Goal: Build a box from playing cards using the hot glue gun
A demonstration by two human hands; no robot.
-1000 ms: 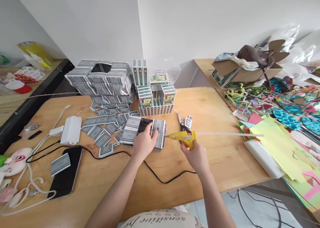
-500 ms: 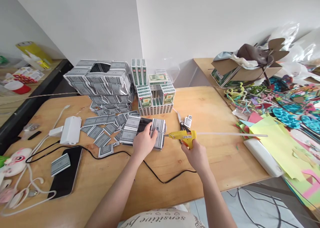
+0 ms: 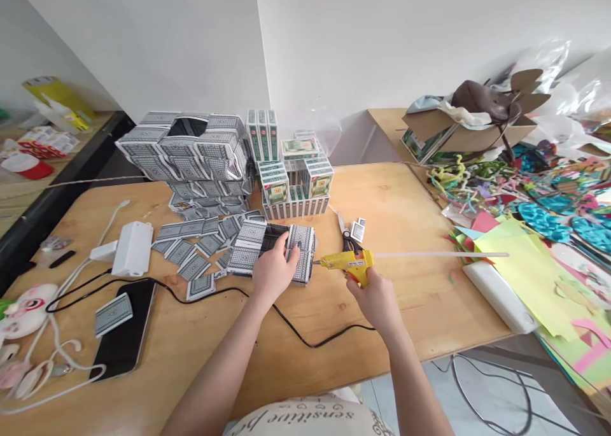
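My right hand [image 3: 375, 299] is wrapped round the handle of a yellow hot glue gun [image 3: 341, 261], with a long clear glue stick [image 3: 439, 254] jutting out its back. The nozzle points left, at the right edge of a low box built from playing cards [image 3: 247, 245]; whether it touches cannot be made out. On the front of that box rests my left hand [image 3: 274, 267], thumb and fingers closed on its right part. Loose playing cards [image 3: 193, 266] lie face down to the left. Behind the glue gun are scissors [image 3: 351, 242] and a small stack of cards [image 3: 358, 230].
A large card-built structure [image 3: 184, 159] and stacked card packs [image 3: 296, 203] stand at the back. The black cord [image 3: 305, 344] crosses in front of my hands. A phone [image 3: 126, 334] and white power adapter [image 3: 132, 248] lie left; coloured paper [image 3: 520, 277] and a cardboard box [image 3: 458, 137] are right.
The glue gun's nozzle has dipped slightly along the card box's right edge. My left hand keeps its hold, and the whole view has shifted a little.
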